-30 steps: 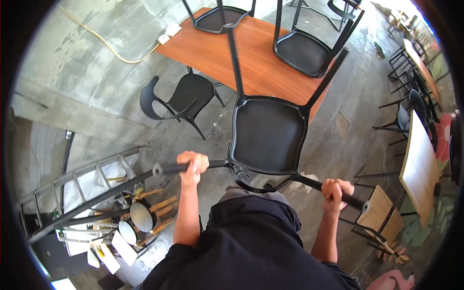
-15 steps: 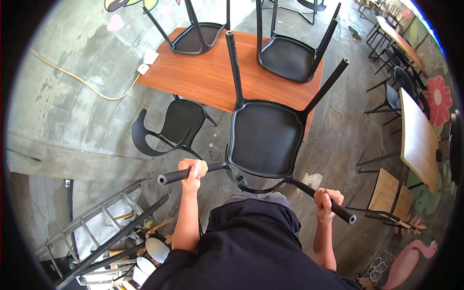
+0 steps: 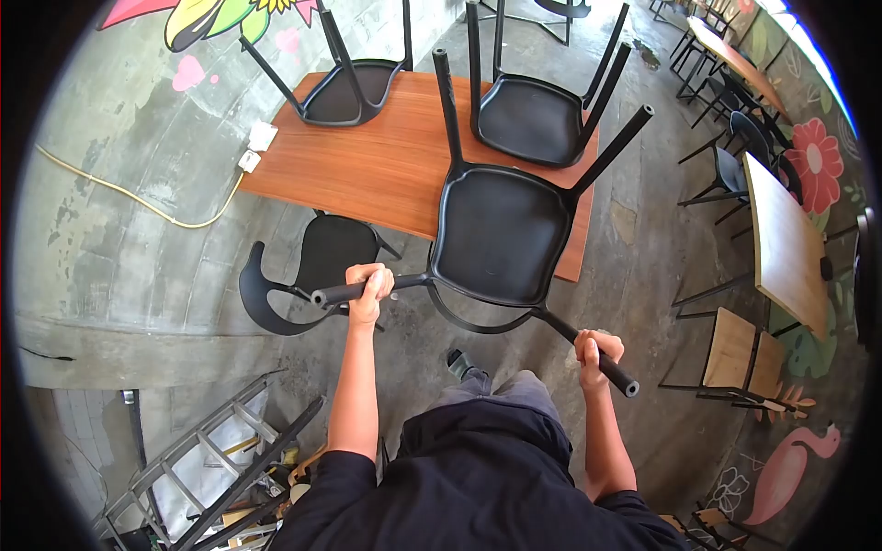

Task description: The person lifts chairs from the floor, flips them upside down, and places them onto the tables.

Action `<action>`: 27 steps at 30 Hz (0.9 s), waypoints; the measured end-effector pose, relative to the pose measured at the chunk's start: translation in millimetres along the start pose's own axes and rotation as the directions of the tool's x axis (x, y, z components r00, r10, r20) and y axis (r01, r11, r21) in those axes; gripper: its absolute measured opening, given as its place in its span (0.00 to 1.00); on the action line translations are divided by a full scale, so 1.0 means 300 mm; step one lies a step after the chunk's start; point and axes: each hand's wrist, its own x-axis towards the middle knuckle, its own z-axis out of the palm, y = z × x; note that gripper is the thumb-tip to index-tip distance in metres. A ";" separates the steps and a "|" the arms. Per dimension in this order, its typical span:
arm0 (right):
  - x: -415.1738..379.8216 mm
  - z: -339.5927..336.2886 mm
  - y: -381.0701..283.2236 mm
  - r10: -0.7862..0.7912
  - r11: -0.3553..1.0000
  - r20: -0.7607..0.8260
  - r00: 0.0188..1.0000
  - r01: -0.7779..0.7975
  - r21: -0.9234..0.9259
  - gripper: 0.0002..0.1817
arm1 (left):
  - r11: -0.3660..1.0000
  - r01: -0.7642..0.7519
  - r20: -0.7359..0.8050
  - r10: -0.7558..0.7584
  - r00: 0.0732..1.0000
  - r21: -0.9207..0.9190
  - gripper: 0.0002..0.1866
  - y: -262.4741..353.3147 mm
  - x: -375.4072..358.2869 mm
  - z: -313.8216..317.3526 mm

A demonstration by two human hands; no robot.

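Note:
A black chair (image 3: 502, 234) is held upside down in front of me, its underside facing up and its far legs pointing up and away. My left hand (image 3: 370, 292) is wrapped round one near leg, close to the leg's end. Round the other near leg, my right hand (image 3: 599, 354) is closed in the same way. The chair's far part overlaps the near edge of the reddish-brown wooden table (image 3: 367, 151) in this view. Its curved backrest hangs below the seat on my side.
Two upturned black chairs (image 3: 531, 115) rest on the table. Another black chair (image 3: 335, 253) stands on the floor at the table's left. A metal ladder (image 3: 207, 450) lies among clutter at lower left. To the right are a light wooden table (image 3: 781, 243) and a wooden chair (image 3: 732, 344).
Both hands have pushed the chair forward, away from my body and further over the table edge. My arms are more outstretched, and a foot now shows below.

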 end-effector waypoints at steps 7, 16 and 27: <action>0.088 0.036 0.052 -0.054 0.998 -0.070 0.996 0.056 0.031 0.26 | 0.998 0.011 0.033 -0.009 0.999 -0.056 0.24 -0.044 0.112 -0.043; 0.151 0.026 0.074 -0.075 0.996 -0.052 0.996 0.077 0.034 0.25 | 0.999 -0.001 -0.007 0.000 1.000 -0.053 0.24 -0.064 0.174 -0.022; 0.012 -0.100 0.474 0.259 0.774 0.150 0.954 -0.112 -0.624 0.25 | 0.938 0.246 -0.531 -0.082 0.843 0.246 0.19 -0.227 -0.046 0.041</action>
